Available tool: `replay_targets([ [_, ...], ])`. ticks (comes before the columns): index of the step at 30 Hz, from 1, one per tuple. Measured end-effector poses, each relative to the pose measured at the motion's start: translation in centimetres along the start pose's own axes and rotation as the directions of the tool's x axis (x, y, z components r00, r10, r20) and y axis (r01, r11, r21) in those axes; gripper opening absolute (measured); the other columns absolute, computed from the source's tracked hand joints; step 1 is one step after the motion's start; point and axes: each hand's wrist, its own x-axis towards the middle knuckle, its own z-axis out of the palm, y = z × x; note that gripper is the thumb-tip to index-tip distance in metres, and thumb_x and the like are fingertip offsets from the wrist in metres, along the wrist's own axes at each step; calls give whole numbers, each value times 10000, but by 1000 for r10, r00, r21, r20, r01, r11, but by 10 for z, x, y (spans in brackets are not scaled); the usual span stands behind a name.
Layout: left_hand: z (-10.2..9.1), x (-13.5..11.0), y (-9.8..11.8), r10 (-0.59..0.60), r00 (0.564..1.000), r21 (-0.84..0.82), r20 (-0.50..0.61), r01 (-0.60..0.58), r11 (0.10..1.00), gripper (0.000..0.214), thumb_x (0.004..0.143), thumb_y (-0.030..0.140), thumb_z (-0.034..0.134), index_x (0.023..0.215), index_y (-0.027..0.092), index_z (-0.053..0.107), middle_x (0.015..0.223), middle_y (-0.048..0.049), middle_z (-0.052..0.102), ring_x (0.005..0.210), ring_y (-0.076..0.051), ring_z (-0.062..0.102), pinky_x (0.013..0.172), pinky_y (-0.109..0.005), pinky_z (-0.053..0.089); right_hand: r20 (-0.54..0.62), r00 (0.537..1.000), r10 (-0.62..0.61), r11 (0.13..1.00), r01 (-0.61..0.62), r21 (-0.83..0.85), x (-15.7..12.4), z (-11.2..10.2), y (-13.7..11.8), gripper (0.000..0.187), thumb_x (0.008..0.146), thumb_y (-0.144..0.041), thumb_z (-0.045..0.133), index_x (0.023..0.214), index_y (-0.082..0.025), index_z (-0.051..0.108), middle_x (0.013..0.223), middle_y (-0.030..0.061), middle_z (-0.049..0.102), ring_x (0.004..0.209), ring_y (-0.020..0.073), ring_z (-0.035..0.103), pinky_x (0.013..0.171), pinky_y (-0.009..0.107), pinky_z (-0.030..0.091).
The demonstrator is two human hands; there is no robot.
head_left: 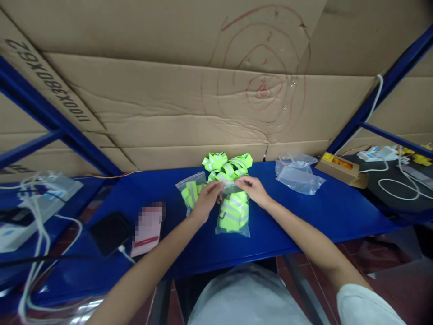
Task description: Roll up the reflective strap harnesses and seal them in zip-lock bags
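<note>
A clear plastic bag [233,216] filled with folded neon-yellow reflective bands lies on the blue table [304,221] in front of me. My left hand [207,198] pinches the bag's top edge from the left. My right hand [253,188] pinches the same edge from the right. A second filled clear bag [189,192] lies just left of my left hand. Loose neon-yellow bands [228,166] are heaped behind both hands.
Empty clear bags [297,175] lie to the right, with a small cardboard box [338,168] beyond them. A black phone [110,232] with a cable and a red-and-white card [148,230] lie at the left. White cables and power strips sit at both sides. Cardboard sheets form the back wall.
</note>
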Motion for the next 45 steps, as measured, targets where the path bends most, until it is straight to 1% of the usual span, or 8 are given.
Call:
replay_targets([
  [7,-1,-6,-21,-34,999,-48,-19,33,998,474,785,627,787,900,174,712,740,18,631,564,-88,503,527,-228,409,-51,998,29,998,-31,-46,-16,1,13,538,900,-712,634,915,-187,751,916,71,770,808,199,660,740,308,504],
  [21,0,-8,-15,-58,998,-129,-21,55,990,337,828,497,724,752,179,641,714,12,602,546,-80,479,513,-234,370,32,999,-17,987,22,-158,-24,-2,10,454,921,-630,682,867,-181,715,806,31,710,723,161,593,684,278,455],
  [32,0,-8,-19,57,997,-4,58,-56,998,438,908,613,657,801,192,598,633,37,462,563,-101,422,545,-248,362,51,997,-59,975,68,-213,-28,-3,4,400,945,-570,677,868,-181,724,795,31,718,702,154,604,664,272,460],
  [36,-4,-11,-11,104,989,145,106,-119,982,378,948,564,633,980,190,677,775,-2,597,635,-128,505,628,-274,461,53,995,-80,967,90,-239,-31,-3,1,341,961,-514,674,877,-188,730,809,26,726,717,152,623,685,271,466],
  [39,-23,-31,3,166,977,328,136,-203,923,515,873,448,783,1333,250,659,1264,-82,670,923,-206,659,892,-372,559,48,995,-91,964,100,-246,-31,-2,3,324,961,-497,675,864,-192,727,788,23,725,699,154,627,670,273,461],
  [41,-49,-53,10,340,930,618,138,-349,704,579,960,417,691,1503,281,540,1523,-122,537,1360,-295,567,1164,-456,477,50,994,-95,963,105,-247,-31,-2,4,322,961,-496,676,857,-195,727,782,23,728,692,158,635,660,276,462],
  [42,-65,-64,11,417,907,712,68,-336,616,566,985,414,659,1513,262,526,1548,-142,505,1465,-310,490,1237,-482,420,54,994,-96,963,106,-249,-31,-2,5,320,963,-495,675,857,-197,727,784,23,730,691,160,639,657,277,463],
  [45,-118,-93,6,550,780,880,-298,1,476,605,987,452,639,1502,152,535,1539,-227,472,1509,-371,441,1279,-541,367,64,994,-91,962,105,-254,-32,-3,5,310,969,-490,676,867,-202,729,791,20,730,696,160,646,655,277,463],
])
